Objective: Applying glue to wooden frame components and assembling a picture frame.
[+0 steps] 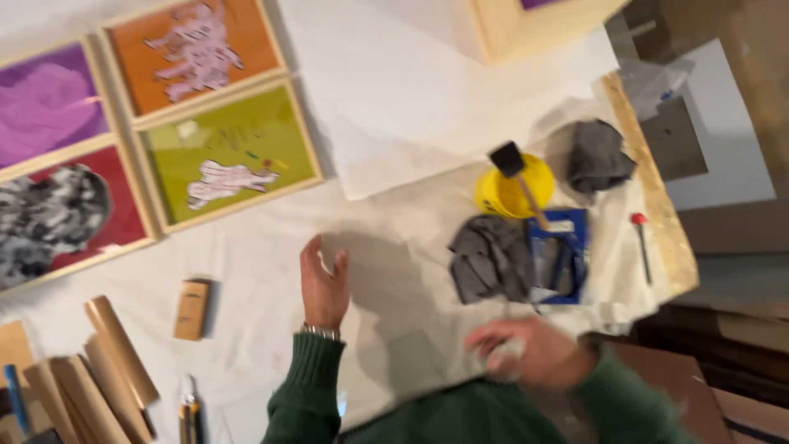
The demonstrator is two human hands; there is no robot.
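Note:
My left hand [323, 284] is raised over the white-covered table [394, 107], fingers apart and empty, a bracelet at the wrist. My right hand [526, 352] is blurred near the table's front edge and curls around a small pale thing that I cannot make out. Both arms wear green sleeves. Nearest to the right hand lies a grey rag [489, 259] beside a blue tray [560, 255]. A yellow cup [511, 193] behind them holds a foam brush [514, 164].
Framed coloured panels sit at the left: orange [197, 53], green [230, 156], purple [49, 103], red [74, 214]. A small wood block [191, 309], wooden slats [90, 378], another grey rag [598, 154], a red-headed pin [639, 238] and a wooden box [534, 25] lie around.

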